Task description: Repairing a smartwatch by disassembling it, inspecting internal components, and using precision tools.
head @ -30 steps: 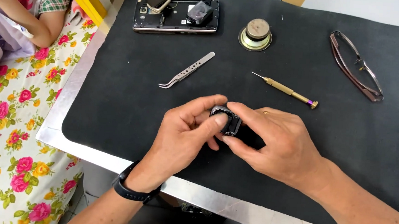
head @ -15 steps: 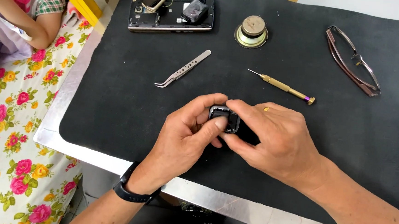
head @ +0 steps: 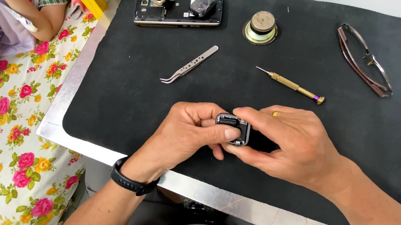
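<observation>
Between both hands, small watch case (head: 233,128) — left hand (head: 187,132), right hand (head: 286,143) pinching it

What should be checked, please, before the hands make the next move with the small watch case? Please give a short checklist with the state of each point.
1. Watch case held by both the left hand and the right hand: ok.
2. Case held above the black mat: ok.
3. Tweezers lying free on the mat: ok.
4. Screwdriver lying free beside the right hand: ok.
5. Loose small parts inside the case: cannot tell.
6. Opened phone apart from the hands: ok.
</observation>
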